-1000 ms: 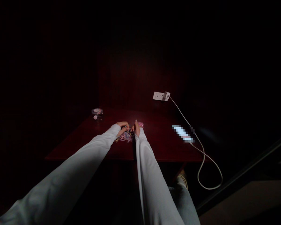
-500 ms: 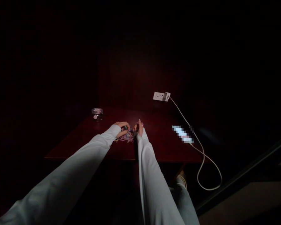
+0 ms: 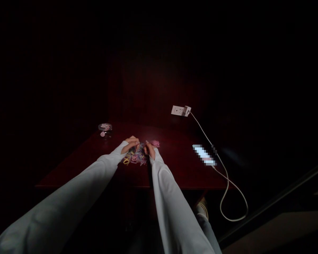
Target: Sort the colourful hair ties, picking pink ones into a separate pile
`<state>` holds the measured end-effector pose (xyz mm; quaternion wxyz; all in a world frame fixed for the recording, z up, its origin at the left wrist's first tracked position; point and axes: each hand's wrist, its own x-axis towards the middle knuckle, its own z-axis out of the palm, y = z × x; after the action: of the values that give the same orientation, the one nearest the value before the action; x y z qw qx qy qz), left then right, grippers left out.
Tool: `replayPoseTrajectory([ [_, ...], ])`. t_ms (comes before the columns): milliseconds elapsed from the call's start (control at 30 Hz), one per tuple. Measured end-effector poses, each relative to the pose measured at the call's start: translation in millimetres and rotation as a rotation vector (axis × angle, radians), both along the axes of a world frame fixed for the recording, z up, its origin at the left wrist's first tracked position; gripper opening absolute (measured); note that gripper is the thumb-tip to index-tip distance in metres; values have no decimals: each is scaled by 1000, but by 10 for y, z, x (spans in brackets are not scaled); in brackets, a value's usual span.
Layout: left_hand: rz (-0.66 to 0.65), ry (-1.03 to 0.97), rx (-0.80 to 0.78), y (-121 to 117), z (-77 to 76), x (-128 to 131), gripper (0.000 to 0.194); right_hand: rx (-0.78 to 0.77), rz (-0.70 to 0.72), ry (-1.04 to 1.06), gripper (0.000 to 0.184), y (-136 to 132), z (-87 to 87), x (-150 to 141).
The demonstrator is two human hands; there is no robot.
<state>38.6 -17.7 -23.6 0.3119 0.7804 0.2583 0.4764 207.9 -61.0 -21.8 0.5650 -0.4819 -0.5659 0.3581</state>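
A loose pile of small coloured elastic bands [image 3: 134, 157], like hair ties in yellow, pink, purple and blue, lies on the dark red table. Over its upper left side, my left hand [image 3: 131, 141] has its fingers curled down and pressed together at the tips. My right hand [image 3: 149, 149] is at the pile's right edge, fingers drawn together and pointing into it. What either hand pinches is too small and dim to make out. A separate bunch of pink bands [image 3: 155, 144] rests just beyond my right hand.
A clear round container [image 3: 105, 127] with pinkish contents stands at the table's back left. On the right lies a blurred-out phone [image 3: 204, 155], its white cable [image 3: 201, 127] running to a wall socket [image 3: 177, 110] and looping past the table edge [image 3: 185, 187].
My hands have moved slightly apart, and my right hand has come off the pink bunch toward the pile. More of the bands now show. The whole view has shifted a little.
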Motion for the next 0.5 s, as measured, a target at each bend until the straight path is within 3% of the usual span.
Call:
replayPoseTrajectory([
  [200,-321,-148,-324,35,152,15,57,-125,378,187,77,139,-20,214],
  [267,-434,-164,-424,77,183,11,56,-158,439,191,74,185,-39,288],
  [367,-454,-199,-525,145,180,7,56,-159,459,219,71,282,-51,367],
  [500,-410,-254,-526,239,113,11,52,-166,426,294,72,442,15,381],
])
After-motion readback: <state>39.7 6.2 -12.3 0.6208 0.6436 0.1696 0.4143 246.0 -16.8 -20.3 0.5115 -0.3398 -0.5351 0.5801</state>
